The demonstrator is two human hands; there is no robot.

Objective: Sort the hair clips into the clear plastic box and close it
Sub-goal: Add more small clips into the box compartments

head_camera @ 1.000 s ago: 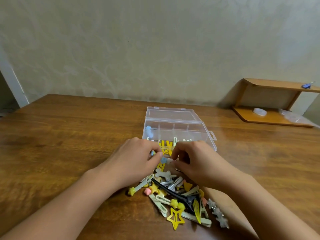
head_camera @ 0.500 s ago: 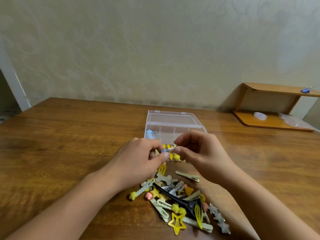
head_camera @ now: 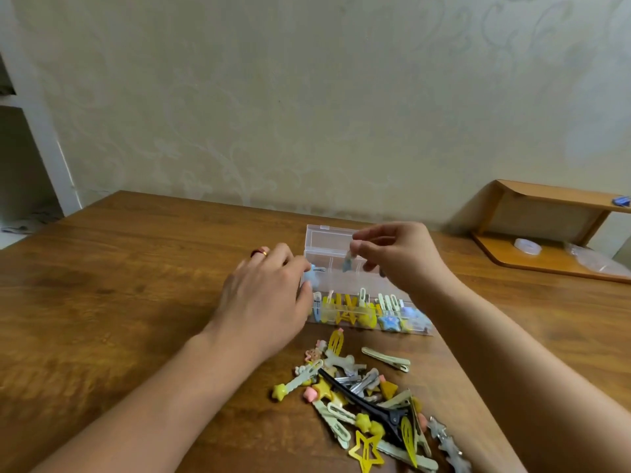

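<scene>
The clear plastic box [head_camera: 327, 241] stands open in the middle of the wooden table [head_camera: 119, 268], lid tipped back. Its front compartments hold yellow, pale green and blue hair clips [head_camera: 362, 310]. My right hand [head_camera: 399, 257] hovers over the box and pinches a small blue clip [head_camera: 347, 263] that hangs from thumb and forefinger. At the box's left end my left hand [head_camera: 266, 295] holds a light blue clip [head_camera: 310, 276] at its fingertips. A loose pile of hair clips [head_camera: 362, 397], mostly yellow, with a long black one [head_camera: 365, 402], lies in front of the box.
A wooden corner shelf [head_camera: 546, 203] sits at the far right against the wall, with a tape roll [head_camera: 528, 246] and a plastic bag [head_camera: 596, 259] on its lower board. The table's left corner ends near a white door frame [head_camera: 44, 138].
Both hands rose from the pile and moved apart to the box, each with a blue clip. The right hand now hangs over the box, the left is at its left end.
</scene>
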